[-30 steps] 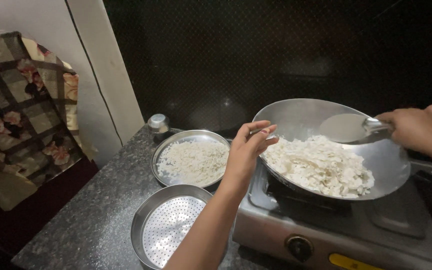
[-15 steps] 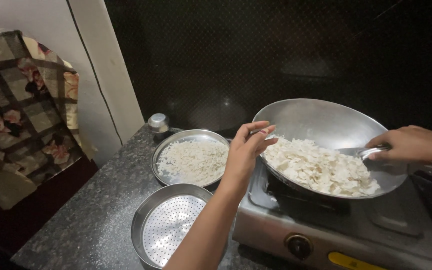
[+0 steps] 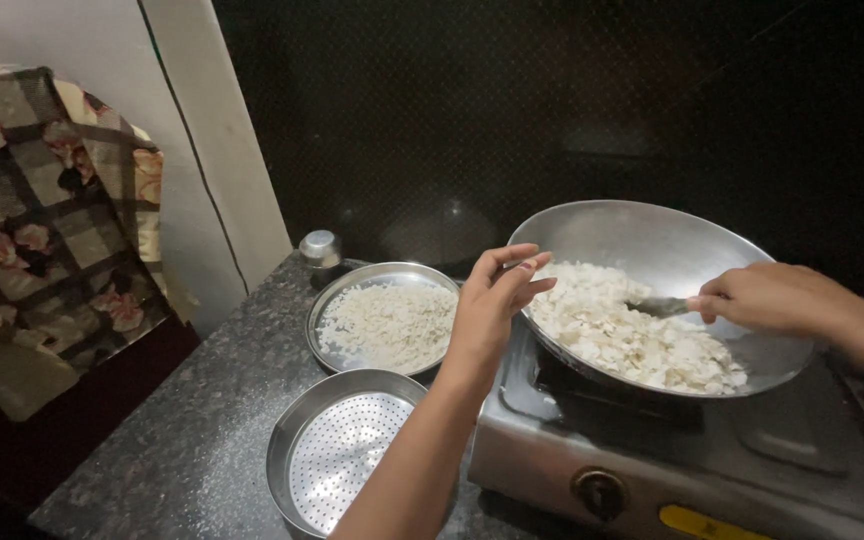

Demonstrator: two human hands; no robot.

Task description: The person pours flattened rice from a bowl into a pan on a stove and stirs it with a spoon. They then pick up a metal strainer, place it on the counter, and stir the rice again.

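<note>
- Nearest first, all placed relative to the steel wok [image 3: 672, 250]: a perforated steel strainer bowl [image 3: 347, 460] sits on the speckled granite counter [image 3: 182, 440], below and left of the wok, nothing in it.
- Gas stove [image 3: 672, 470] sits directly under the wok; round knob [image 3: 600, 492] on its front face, below the wok's near rim.
- Left forearm comes up from the bottom edge, crossing over the strainer's right side toward the wok.
- Left hand [image 3: 492, 305] is at the wok's left rim, fingers curled and pinched on the rim edge; it looks like it grips the rim or a handle there, exact contact point is hidden by the fingers.
- Right hand [image 3: 767, 298] is over the wok's right side, closed around the handle of a steel spatula [image 3: 657, 306].
- Spatula blade is down in the white flaked food [image 3: 632, 340], which is heaped across the wok's bottom and toward its near side.
- Round steel plate [image 3: 387, 318] is just left of the wok, near the left hand, holding a flat layer of small white grains.
- Small steel cup [image 3: 320, 250] stands upside down left of the wok, just beyond the plate, at the wall.
- Floral checked cloth [image 3: 42, 240] hangs well left of the wok, off the counter's edge.
- Dark tiled wall [image 3: 552, 110] is behind the wok.
</note>
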